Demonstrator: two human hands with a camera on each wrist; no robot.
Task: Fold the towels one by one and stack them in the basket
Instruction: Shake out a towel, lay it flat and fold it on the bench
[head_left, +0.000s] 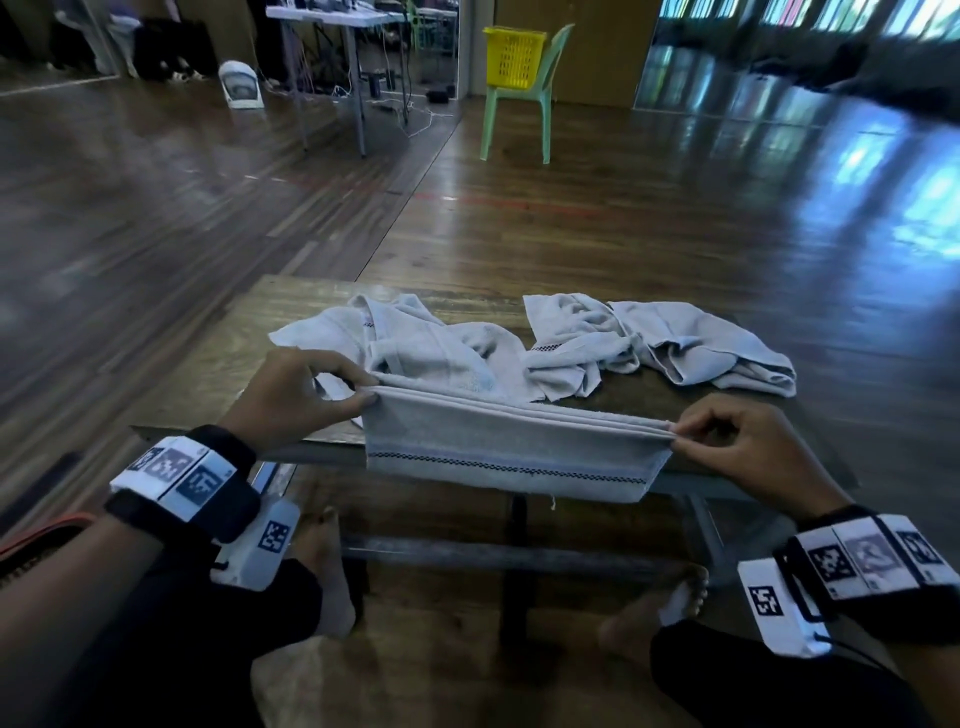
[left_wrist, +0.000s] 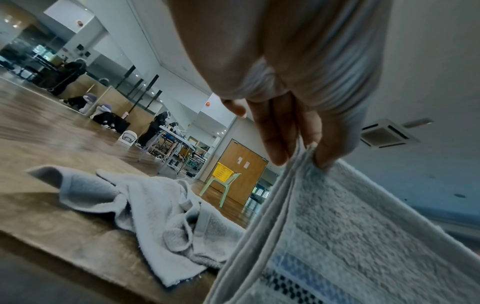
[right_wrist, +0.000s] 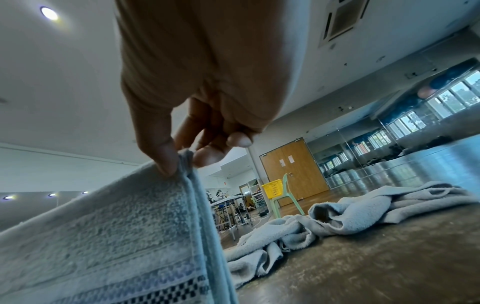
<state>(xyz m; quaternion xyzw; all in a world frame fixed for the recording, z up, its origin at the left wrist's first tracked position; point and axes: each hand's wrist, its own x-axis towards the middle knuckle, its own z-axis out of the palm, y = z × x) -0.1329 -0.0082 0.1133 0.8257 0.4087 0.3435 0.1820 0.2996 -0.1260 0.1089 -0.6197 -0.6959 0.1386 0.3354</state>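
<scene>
I hold a pale grey towel (head_left: 498, 447) folded in layers, stretched between both hands over the near edge of the wooden table (head_left: 218, 364); its dark checked stripe hangs below. My left hand (head_left: 363, 392) pinches its left top corner, and my right hand (head_left: 675, 434) pinches the right one. The wrist views show each pinch close up: left hand (left_wrist: 303, 156) on the towel (left_wrist: 350, 236), right hand (right_wrist: 182, 162) on the towel (right_wrist: 116, 236). Two crumpled towels (head_left: 426, 343) (head_left: 654, 343) lie on the table behind. The yellow basket (head_left: 514, 54) sits on a green chair far back.
The green plastic chair (head_left: 519, 114) stands across the wooden floor, near a brown door (right_wrist: 293, 168). A white folding table (head_left: 332, 31) with cables and a small fan (head_left: 239, 83) are at the back left. My bare feet rest under the table.
</scene>
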